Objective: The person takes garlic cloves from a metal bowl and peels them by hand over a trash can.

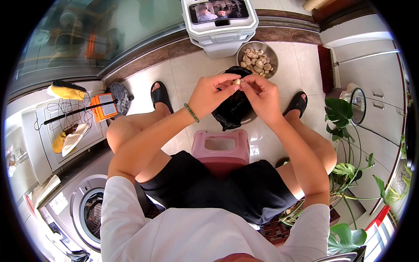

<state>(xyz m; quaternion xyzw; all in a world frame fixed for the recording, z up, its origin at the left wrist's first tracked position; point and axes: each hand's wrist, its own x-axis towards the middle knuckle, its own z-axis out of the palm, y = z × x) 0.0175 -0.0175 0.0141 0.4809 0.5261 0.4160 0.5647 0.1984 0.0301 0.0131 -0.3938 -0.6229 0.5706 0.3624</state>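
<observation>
Both hands meet over a black plastic bag [230, 109] that lines a round container on the floor. Between the fingertips is a small pale garlic clove [237, 81]. My left hand [217, 90] pinches it from the left, with a green bead bracelet on that wrist. From the right, my right hand [260, 92] has its thumb and forefinger pressed together at the clove's edge. Beyond the hands a metal bowl [274, 56] holds several garlic bulbs [258, 61].
A pink plastic stool [220, 146] stands between the legs. Behind the bag, a phone [218, 10] lies on a light grey bin [221, 35]. At left are a wire rack [65, 114] and a washing machine [89, 209]; a leafy plant [339, 112] is at right.
</observation>
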